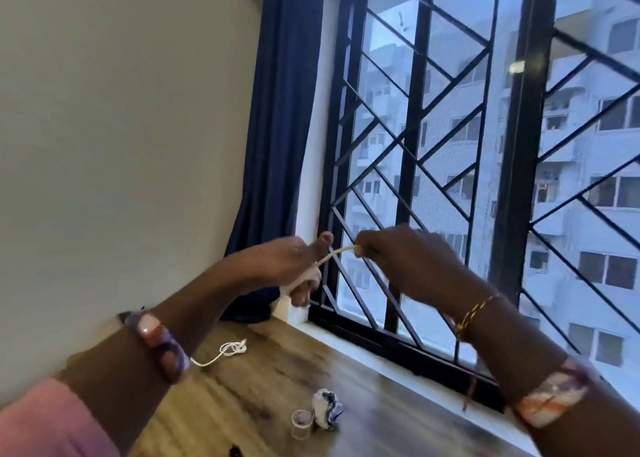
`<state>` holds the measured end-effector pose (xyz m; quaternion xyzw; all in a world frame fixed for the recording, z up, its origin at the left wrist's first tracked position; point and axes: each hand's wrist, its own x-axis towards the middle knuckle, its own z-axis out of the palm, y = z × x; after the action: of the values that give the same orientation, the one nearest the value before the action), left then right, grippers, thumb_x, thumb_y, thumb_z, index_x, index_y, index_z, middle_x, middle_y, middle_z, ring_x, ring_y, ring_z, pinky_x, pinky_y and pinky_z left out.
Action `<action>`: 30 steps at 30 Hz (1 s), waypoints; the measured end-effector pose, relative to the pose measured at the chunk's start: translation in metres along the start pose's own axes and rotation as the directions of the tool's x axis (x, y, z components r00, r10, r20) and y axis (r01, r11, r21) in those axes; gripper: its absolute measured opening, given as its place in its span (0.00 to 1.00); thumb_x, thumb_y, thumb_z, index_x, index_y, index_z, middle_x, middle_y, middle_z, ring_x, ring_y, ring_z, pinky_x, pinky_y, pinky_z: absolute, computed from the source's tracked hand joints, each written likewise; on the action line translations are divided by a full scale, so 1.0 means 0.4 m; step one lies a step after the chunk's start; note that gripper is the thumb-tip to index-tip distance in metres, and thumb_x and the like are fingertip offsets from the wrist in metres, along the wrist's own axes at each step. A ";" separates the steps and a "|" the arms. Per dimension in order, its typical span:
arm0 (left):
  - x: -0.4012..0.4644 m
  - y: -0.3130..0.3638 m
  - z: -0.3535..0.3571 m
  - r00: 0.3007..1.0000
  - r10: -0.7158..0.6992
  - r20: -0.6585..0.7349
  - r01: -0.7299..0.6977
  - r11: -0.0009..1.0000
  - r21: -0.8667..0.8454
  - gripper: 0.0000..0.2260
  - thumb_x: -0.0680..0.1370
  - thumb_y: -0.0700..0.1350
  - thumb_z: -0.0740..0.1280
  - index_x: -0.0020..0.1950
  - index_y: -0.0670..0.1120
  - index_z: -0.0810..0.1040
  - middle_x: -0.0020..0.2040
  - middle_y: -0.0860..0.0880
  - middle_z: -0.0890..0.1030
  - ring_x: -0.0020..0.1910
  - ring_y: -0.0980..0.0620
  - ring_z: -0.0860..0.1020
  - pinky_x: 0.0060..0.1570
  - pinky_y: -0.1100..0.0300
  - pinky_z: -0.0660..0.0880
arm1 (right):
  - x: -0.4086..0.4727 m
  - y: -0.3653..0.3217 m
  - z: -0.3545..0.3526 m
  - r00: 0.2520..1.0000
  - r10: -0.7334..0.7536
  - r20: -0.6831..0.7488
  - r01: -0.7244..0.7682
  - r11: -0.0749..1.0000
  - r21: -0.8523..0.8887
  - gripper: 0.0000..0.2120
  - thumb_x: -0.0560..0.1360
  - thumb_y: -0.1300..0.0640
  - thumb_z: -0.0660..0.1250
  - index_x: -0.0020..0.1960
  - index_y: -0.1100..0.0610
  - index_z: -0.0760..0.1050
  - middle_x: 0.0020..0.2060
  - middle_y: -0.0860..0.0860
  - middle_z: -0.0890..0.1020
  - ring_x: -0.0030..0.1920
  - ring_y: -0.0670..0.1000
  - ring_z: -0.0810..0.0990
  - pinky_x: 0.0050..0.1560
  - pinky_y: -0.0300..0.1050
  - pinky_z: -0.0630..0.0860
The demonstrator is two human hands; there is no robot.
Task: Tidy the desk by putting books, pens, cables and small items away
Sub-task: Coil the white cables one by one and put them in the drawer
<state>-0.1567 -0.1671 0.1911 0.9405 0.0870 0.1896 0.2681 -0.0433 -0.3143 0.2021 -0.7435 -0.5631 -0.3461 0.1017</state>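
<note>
Cable (341,251) is up in the air between your two hands, a pale cord stretched in front of the window grille, well above the worktop (277,380). Your right hand (408,259) pinches one end of the visible stretch with fingers curled tight; from there the cord runs left and downward into your left hand (294,266), whose fingers are curled round it. So its long axis lies roughly across you, tilted down toward the left hand. Whether more cord is gathered inside that left fist I cannot tell; motion blur hides it.

Judging from this, you are winding or straightening the cord before stowing it. The coming move turns on that line: the free length sits toward your right hand, so that hand is the one to bring the cord round or toward the left, which acts as the anchor. Keep the span taut or it will sag and tangle.

Below the cable, on the worktop, a second white cable (230,350) lies in a loose knot, partly behind your left forearm. Further below and nearer you stands a small clear jar (302,423), with a crumpled white and blue wad (325,410) touching its right side. To the left of the held cable hangs a dark blue curtain (280,127).
</note>
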 end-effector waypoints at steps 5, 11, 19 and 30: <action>-0.171 0.099 -0.008 0.941 0.338 0.011 -0.217 0.629 -0.746 0.18 0.69 0.58 0.62 0.26 0.47 0.77 0.20 0.52 0.72 0.24 0.58 0.73 0.33 0.67 0.73 | -0.070 -0.110 -0.054 0.992 0.020 -0.125 0.006 0.979 0.203 0.07 0.79 0.56 0.56 0.50 0.50 0.73 0.33 0.49 0.74 0.37 0.57 0.76 0.36 0.48 0.71; -0.309 0.196 0.027 0.926 0.154 -0.345 -0.358 0.065 -0.931 0.17 0.72 0.50 0.62 0.25 0.46 0.75 0.16 0.52 0.69 0.24 0.60 0.77 0.30 0.68 0.77 | -0.174 -0.311 -0.159 0.972 0.224 0.075 -0.183 0.512 0.839 0.10 0.76 0.67 0.58 0.41 0.58 0.75 0.28 0.46 0.75 0.29 0.44 0.71 0.30 0.38 0.67; -0.521 0.246 -0.021 0.983 0.025 -0.180 -0.175 0.387 -0.905 0.15 0.77 0.51 0.62 0.34 0.43 0.75 0.27 0.49 0.78 0.26 0.57 0.75 0.34 0.67 0.76 | -0.299 -0.447 -0.287 0.960 0.068 0.273 -0.254 -0.209 0.944 0.06 0.66 0.54 0.69 0.42 0.54 0.81 0.38 0.46 0.83 0.40 0.43 0.81 0.41 0.37 0.76; -0.664 0.211 -0.111 0.796 0.145 -0.588 -0.161 0.987 0.025 0.10 0.73 0.48 0.69 0.52 0.45 0.82 0.43 0.49 0.84 0.35 0.58 0.80 0.34 0.72 0.74 | -0.293 -0.565 -0.366 0.937 0.259 0.236 -0.257 0.052 0.965 0.09 0.78 0.63 0.61 0.53 0.60 0.79 0.32 0.50 0.80 0.29 0.43 0.76 0.36 0.39 0.77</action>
<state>-0.4120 -0.2875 0.1888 0.8360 0.0869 0.4933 0.2240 -0.3216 -0.4055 0.1826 -0.5715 -0.5063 0.1412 0.6302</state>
